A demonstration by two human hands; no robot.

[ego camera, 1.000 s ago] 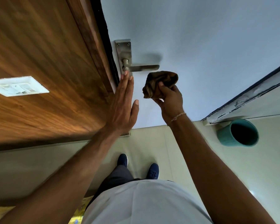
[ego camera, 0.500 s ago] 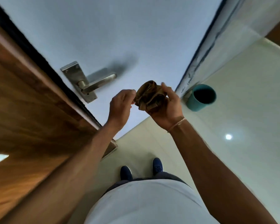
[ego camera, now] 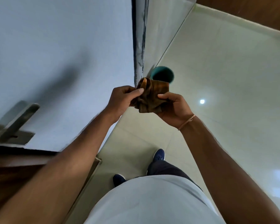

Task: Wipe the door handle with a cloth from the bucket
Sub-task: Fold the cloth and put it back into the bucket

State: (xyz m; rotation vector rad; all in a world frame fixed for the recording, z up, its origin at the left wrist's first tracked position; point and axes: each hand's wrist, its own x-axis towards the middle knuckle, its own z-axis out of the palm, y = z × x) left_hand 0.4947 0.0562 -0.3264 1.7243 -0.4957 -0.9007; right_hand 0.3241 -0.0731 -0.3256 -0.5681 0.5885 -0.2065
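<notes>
A crumpled brown cloth (ego camera: 149, 97) is held between both hands in the middle of the view. My left hand (ego camera: 122, 98) pinches its left side and my right hand (ego camera: 174, 107) grips its right side from below. The metal door handle (ego camera: 17, 121) on its plate sits far to the left on the pale blue door (ego camera: 55, 46), well apart from both hands. The teal bucket (ego camera: 162, 75) stands on the floor just beyond the cloth, partly hidden behind it.
The door's edge and frame (ego camera: 139, 46) run up the middle. A dark wooden panel (ego camera: 11, 173) lies at the lower left. Pale tiled floor (ego camera: 225, 78) spreads to the right, with my blue shoes (ego camera: 159, 156) below.
My left hand left the door and joined the right hand on the cloth. The view swung right, so the handle slid to the far left and the bucket came to centre.
</notes>
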